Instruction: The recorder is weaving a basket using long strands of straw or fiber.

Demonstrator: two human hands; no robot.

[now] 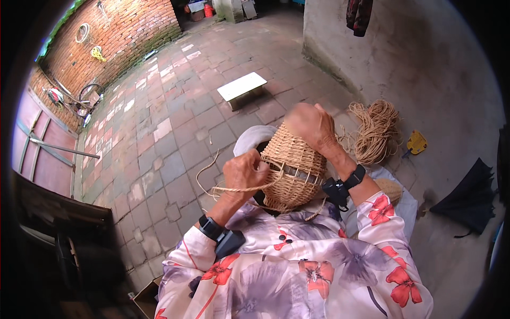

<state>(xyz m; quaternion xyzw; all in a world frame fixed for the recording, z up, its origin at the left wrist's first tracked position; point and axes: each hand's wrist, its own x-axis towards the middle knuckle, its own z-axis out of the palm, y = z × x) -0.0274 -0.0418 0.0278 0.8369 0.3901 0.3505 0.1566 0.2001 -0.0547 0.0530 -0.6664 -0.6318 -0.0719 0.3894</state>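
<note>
A woven straw basket (pixel 292 191) lies on my lap, with a gap of bare upright ribs round its middle. My left hand (pixel 241 175) is closed at the gap on its left side, pinching a straw cord (pixel 234 189) that trails left in loose loops. My right hand (pixel 313 127) is curled over the far, narrower end of the basket, gripping it; its fingertips are blurred. A grey rounded object (pixel 247 136) sits partly behind the basket.
A coil of straw cord (pixel 374 130), a yellow fly swatter (pixel 416 142) and a folded black umbrella (pixel 462 199) lie at the right. A low white bench (pixel 241 86) stands on the paving (pixel 175 133). A brick wall (pixel 127 26) and pink door (pixel 45 143) are left, a plaster wall (pixel 404 64) right.
</note>
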